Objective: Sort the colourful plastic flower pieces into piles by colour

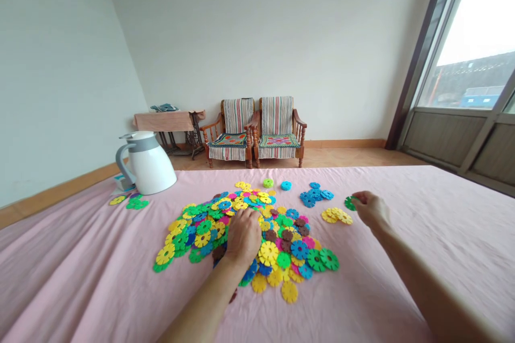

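My right grip [374,210] pinches a green disc [350,203]; whether my left grip [244,235], at the pile [203,226] further left, is closed I cannot tell.

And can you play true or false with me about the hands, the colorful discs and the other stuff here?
1. The right hand holds a green notched disc. True.
2. The white thermos jug has a gray handle. True.
3. The left hand is on the jug. False: it's at the big disc pile.
4. The tablecloth is pink. True.
5. Three armchairs are in the room. False: two show.
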`<move>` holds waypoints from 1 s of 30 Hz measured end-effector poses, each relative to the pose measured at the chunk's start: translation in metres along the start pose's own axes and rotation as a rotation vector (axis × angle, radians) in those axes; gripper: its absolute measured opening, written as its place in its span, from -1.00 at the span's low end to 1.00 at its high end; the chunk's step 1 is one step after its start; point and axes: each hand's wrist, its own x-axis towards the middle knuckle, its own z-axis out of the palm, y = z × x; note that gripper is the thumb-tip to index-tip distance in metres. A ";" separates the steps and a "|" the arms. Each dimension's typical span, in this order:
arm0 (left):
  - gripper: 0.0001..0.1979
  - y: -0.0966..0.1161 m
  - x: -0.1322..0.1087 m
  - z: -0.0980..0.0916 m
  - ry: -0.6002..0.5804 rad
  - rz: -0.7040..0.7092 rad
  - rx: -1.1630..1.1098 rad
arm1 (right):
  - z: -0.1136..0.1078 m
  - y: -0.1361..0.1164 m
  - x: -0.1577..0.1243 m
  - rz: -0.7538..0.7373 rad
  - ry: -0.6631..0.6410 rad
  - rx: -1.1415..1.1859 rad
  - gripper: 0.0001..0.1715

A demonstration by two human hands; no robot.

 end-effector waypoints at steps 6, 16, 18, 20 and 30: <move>-0.76 0.000 0.000 -0.001 -0.010 -0.004 0.012 | -0.016 0.017 0.003 0.115 0.120 -0.092 -0.55; -0.76 0.001 0.001 0.000 -0.019 -0.002 0.021 | -0.002 -0.074 -0.074 -0.620 -0.769 0.060 -0.86; -0.75 0.000 0.000 0.000 -0.012 0.004 0.017 | -0.002 -0.083 -0.091 -0.691 -0.851 0.033 -0.74; -0.74 0.000 0.000 0.001 -0.008 0.008 0.016 | -0.001 -0.088 -0.102 -0.712 -0.867 0.003 -0.67; -0.76 0.000 0.001 0.002 -0.011 0.003 0.024 | 0.008 -0.079 -0.082 -0.566 -0.905 0.132 -0.86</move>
